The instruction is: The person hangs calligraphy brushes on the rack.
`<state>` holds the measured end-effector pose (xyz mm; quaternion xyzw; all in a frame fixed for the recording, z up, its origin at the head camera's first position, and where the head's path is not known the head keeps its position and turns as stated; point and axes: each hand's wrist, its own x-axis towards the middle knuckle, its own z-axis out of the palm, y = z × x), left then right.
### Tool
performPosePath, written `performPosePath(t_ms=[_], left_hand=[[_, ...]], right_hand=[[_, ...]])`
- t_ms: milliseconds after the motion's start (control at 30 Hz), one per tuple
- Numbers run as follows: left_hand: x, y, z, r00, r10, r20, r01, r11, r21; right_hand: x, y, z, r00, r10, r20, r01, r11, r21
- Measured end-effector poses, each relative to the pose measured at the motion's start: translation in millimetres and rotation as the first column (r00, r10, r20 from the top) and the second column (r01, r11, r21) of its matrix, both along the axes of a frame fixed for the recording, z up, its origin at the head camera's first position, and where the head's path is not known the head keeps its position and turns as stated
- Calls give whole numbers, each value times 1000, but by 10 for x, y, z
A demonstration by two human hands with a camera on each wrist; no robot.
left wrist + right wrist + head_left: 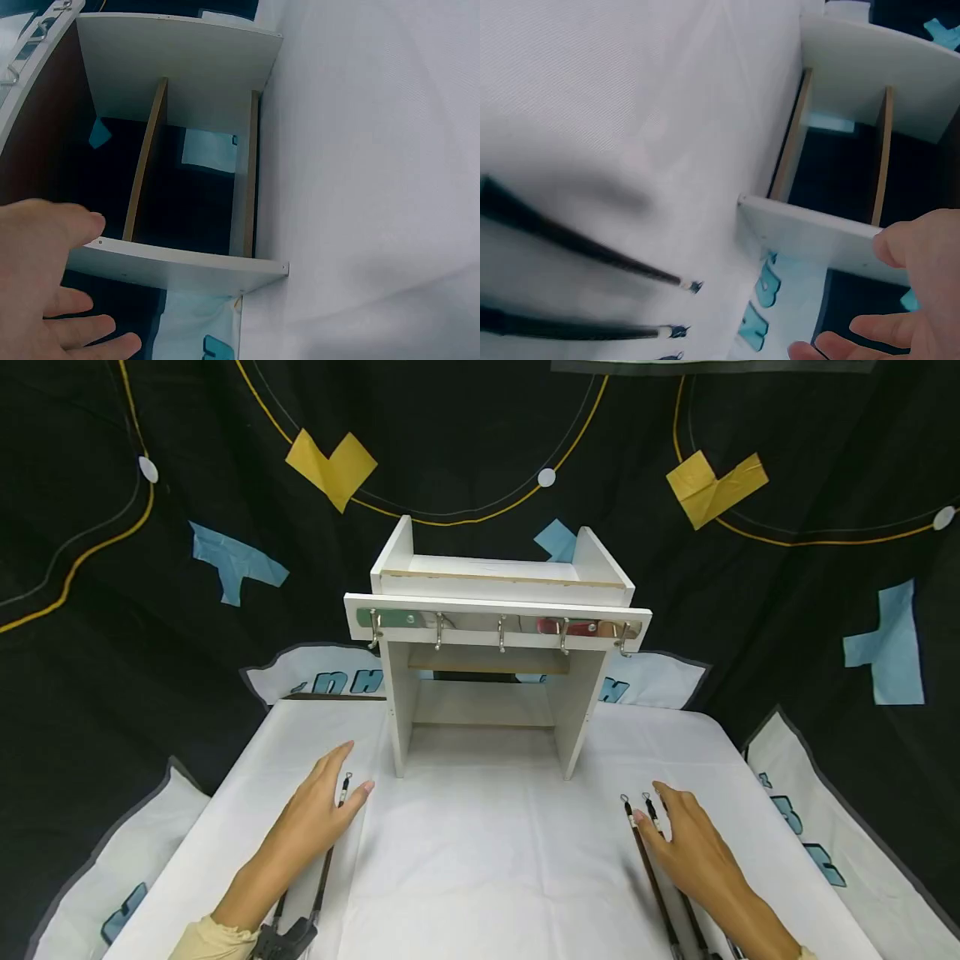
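A white shelf unit [480, 587] stands upright on the white-covered table, with a rail of metal hooks [501, 633] across its front. My left hand [307, 818] hovers at the unit's near left, fingers extended and thumb apart, holding nothing. To the near right, my right hand [693, 852] is also spread, with nothing in its grasp. Both wrist views show the unit's side panels and inner shelves beyond the left hand [37, 262] and the right hand [937, 277]. Thin dark rods with small looped tips lie below the hands: a left rod [325, 877] and a right rod [651, 877].
Behind the unit hangs a black cloth [465, 443] with yellow and blue tape pieces. A black fitting [285, 941] joins the left rods near the left sleeve [213, 939]. White lettered cloth [795, 810] hangs beyond the table's right edge.
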<state>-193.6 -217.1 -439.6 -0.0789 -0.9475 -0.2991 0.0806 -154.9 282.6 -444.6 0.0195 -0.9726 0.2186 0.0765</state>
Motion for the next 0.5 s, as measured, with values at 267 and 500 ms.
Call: performPosePath(t_ms=[267,500], left_hand=[[-279,2,29,999,-32,-31,36,990,134],[-579,67,66,999,-40,-29,44,985,169]], right_hand=[[-23,149,-93,999,-40,9,40,999,9],[-16,275,-190,995,-52,87,53,999,-9]])
